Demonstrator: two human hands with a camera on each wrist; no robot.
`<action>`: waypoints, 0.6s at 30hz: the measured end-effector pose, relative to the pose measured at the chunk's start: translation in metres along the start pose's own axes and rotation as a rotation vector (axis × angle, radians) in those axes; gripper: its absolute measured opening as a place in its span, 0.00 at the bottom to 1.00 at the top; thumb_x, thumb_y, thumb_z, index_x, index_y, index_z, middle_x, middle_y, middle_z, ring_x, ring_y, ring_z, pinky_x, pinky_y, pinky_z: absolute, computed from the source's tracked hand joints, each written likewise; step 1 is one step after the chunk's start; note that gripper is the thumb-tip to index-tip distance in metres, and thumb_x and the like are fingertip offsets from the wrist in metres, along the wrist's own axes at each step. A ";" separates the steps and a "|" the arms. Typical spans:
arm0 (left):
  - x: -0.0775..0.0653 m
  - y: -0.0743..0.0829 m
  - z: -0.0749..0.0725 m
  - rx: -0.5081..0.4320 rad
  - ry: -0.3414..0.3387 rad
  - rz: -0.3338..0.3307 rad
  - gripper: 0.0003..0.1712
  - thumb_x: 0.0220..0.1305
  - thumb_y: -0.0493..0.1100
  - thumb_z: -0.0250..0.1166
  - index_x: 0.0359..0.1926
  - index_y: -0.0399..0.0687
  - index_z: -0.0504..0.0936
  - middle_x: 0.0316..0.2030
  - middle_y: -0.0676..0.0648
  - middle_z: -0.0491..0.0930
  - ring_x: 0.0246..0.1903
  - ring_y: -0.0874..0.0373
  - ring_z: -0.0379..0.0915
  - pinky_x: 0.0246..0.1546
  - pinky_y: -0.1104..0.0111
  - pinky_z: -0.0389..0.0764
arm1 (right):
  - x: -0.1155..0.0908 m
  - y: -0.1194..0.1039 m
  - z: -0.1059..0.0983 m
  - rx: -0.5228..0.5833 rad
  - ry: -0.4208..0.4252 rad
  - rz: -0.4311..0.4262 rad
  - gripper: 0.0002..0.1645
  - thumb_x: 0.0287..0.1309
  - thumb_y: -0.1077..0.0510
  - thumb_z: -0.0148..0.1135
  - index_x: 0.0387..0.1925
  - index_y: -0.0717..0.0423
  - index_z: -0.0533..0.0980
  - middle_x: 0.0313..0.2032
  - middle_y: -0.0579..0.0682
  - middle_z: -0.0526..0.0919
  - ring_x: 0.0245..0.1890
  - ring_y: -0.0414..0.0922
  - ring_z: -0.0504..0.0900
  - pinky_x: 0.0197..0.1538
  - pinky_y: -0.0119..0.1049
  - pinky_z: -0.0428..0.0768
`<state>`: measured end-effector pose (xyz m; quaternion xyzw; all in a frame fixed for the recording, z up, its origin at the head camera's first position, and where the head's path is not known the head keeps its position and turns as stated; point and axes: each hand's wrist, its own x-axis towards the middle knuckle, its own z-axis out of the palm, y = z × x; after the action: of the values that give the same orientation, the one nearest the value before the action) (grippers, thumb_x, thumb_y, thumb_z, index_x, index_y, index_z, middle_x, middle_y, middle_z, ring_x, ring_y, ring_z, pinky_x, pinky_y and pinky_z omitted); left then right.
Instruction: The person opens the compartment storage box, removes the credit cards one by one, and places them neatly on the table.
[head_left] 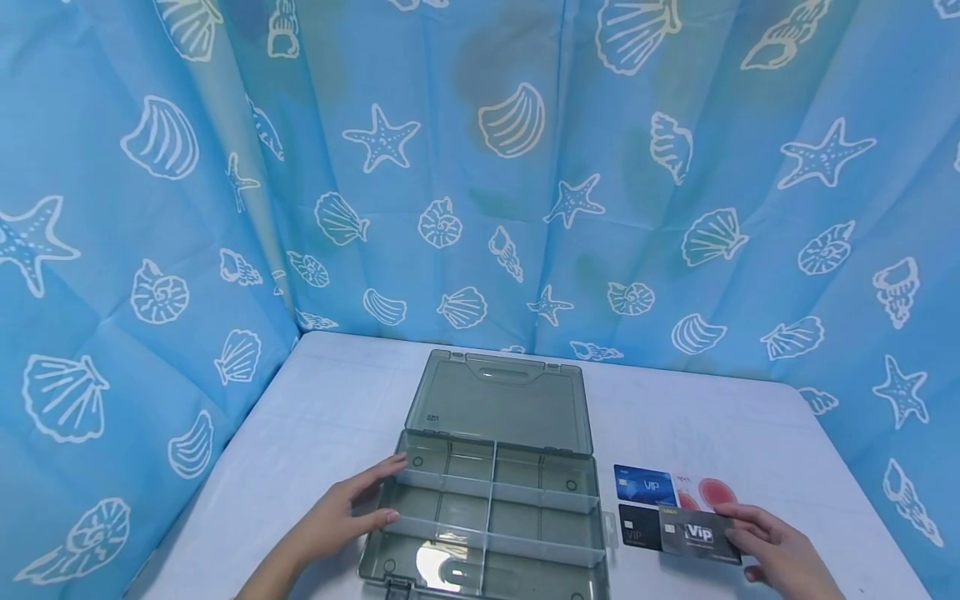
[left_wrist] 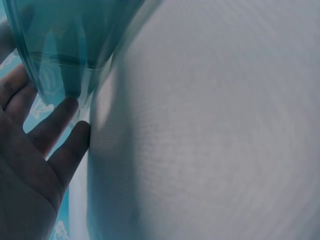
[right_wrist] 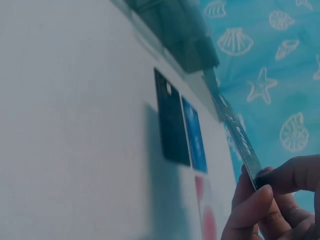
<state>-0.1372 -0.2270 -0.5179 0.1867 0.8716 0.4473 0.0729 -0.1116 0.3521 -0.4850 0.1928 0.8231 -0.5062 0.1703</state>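
A grey translucent divider box (head_left: pixel 491 508) lies on the table with its lid (head_left: pixel 498 400) folded back and its compartments showing. My left hand (head_left: pixel 348 512) rests against the box's left side, thumb and index fingertips at the rim. The left wrist view shows its other fingers (left_wrist: pixel 65 117) fairly straight beside the outer wall. Between thumb and fingers, my right hand (head_left: pixel 776 546) pinches a dark grey VIP card (head_left: pixel 699 533) by its right end. In the right wrist view that card (right_wrist: pixel 235 130) is held up off the table, seen nearly edge-on.
Right of the box lie a blue VIP card (head_left: pixel 643 485), a black VIP card (head_left: pixel 639 528) and a white card with red circles (head_left: pixel 712 492), partly covered by the held card. The white table (head_left: pixel 330 392) meets a blue shell-patterned curtain (head_left: pixel 465 208) behind and at both sides.
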 end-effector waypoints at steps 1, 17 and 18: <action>0.000 0.000 0.000 0.000 0.000 0.002 0.39 0.65 0.56 0.70 0.74 0.56 0.69 0.76 0.53 0.62 0.75 0.43 0.56 0.72 0.47 0.63 | 0.002 0.002 -0.002 -0.005 -0.001 0.006 0.32 0.72 0.51 0.60 0.70 0.63 0.67 0.52 0.64 0.81 0.43 0.49 0.78 0.39 0.42 0.85; 0.000 0.001 -0.001 -0.018 -0.006 0.003 0.39 0.66 0.54 0.69 0.74 0.55 0.68 0.76 0.52 0.61 0.75 0.42 0.55 0.72 0.47 0.63 | 0.019 0.032 -0.031 -0.073 0.012 0.064 0.34 0.71 0.48 0.57 0.69 0.64 0.66 0.54 0.68 0.78 0.45 0.54 0.77 0.39 0.41 0.84; 0.000 0.001 -0.001 -0.016 -0.005 0.005 0.38 0.66 0.54 0.69 0.74 0.54 0.68 0.76 0.52 0.61 0.75 0.42 0.55 0.72 0.47 0.63 | 0.020 0.033 -0.031 -0.077 0.010 0.064 0.35 0.71 0.47 0.58 0.69 0.65 0.66 0.54 0.69 0.77 0.45 0.55 0.77 0.39 0.41 0.84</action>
<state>-0.1372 -0.2274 -0.5161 0.1891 0.8674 0.4541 0.0754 -0.1155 0.3970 -0.5068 0.2149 0.8363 -0.4675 0.1893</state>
